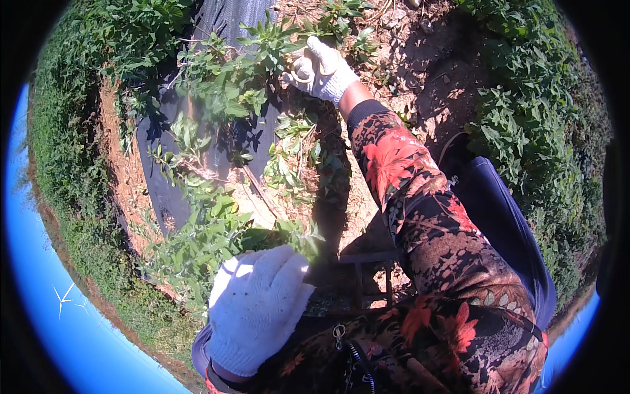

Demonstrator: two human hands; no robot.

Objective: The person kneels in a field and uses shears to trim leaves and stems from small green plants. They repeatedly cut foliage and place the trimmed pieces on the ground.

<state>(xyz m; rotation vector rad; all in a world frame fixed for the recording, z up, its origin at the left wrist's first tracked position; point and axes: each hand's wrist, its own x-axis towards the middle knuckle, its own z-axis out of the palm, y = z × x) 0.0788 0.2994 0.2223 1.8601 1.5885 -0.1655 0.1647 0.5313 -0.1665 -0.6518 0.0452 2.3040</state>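
Observation:
My left hand point(258, 305), in a white knitted glove, is close to my body at the lower left, back upward. Its fingers are bent over a bunch of leafy green stems point(206, 241) that spreads out beyond them; the palm is hidden. Farther out, my right hand point(322, 69) wears a similar glove with a cream-coloured coating on the fingers. Those fingers are curled beside a low leafy plant point(275, 44), the thumb raised. Whether a stem is pinched inside them is hidden. Cut or pulled leafy stems point(295, 147) lie on the soil between the hands.
Black woven ground-cover fabric point(152, 167) runs along the row, with a thin dry stick point(261, 189) near its edge. Dense green plants point(531, 118) line the right side. A dark metal frame point(369, 257) stands by my navy trouser leg point(502, 212). Wind turbines point(61, 299) show far off.

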